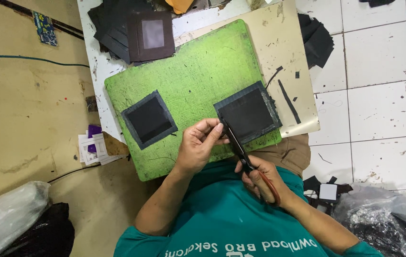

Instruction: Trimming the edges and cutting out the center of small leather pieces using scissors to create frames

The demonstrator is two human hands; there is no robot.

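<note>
My left hand [198,145] pinches the near left corner of a dark square piece [249,114] with a grey stitched border, lying on the right of a green cutting mat [193,71]. My right hand [260,178] grips scissors [241,152] with red-brown handles; the black blades reach up to that same corner, beside my left fingertips. A second, similar dark square [148,119] lies flat on the left part of the mat, untouched.
A stack of dark squares [134,31] sits at the far end of the white table. Thin black offcuts [288,100] lie on the beige board at right. Black scraps and plastic bags [384,219] rest on the tiled floor; paper bits [93,145] lie left.
</note>
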